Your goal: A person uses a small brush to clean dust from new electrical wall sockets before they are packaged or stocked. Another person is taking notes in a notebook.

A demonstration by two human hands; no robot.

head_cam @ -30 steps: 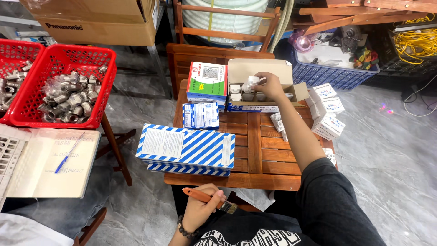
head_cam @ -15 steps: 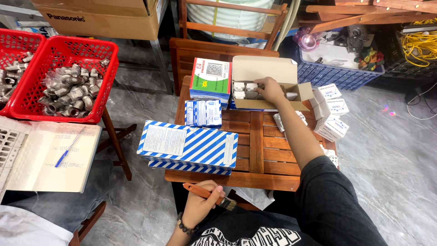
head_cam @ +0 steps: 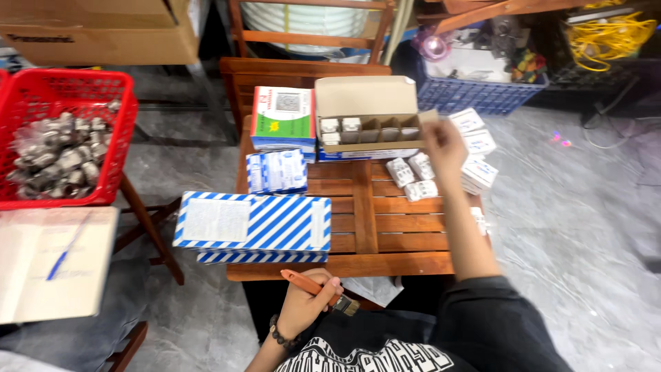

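Note:
My right hand [head_cam: 444, 146] hovers over the wooden table [head_cam: 385, 238], between the open divided cardboard box [head_cam: 368, 103] and a stack of small white boxes [head_cam: 476, 153]. Nothing shows in its fingers. A few small white boxes [head_cam: 341, 128] sit in the carton's left compartments. Three more small white boxes [head_cam: 412, 176] lie loose on the table just left of that hand. My left hand [head_cam: 306, 303] rests below the table's near edge, gripping a paintbrush [head_cam: 323, 291] with an orange handle.
Long blue-and-white striped boxes [head_cam: 251, 224] lie at the table's left, with a small blue box [head_cam: 275, 171] and a green-red-white box [head_cam: 282, 116] behind. A red basket [head_cam: 103, 96] of metal fittings and a notebook [head_cam: 51, 265] are left. A blue crate [head_cam: 482, 96] stands behind.
My right hand has left the inside of the cardboard box and swung right toward the stack of small white boxes. The left hand still holds the brush.

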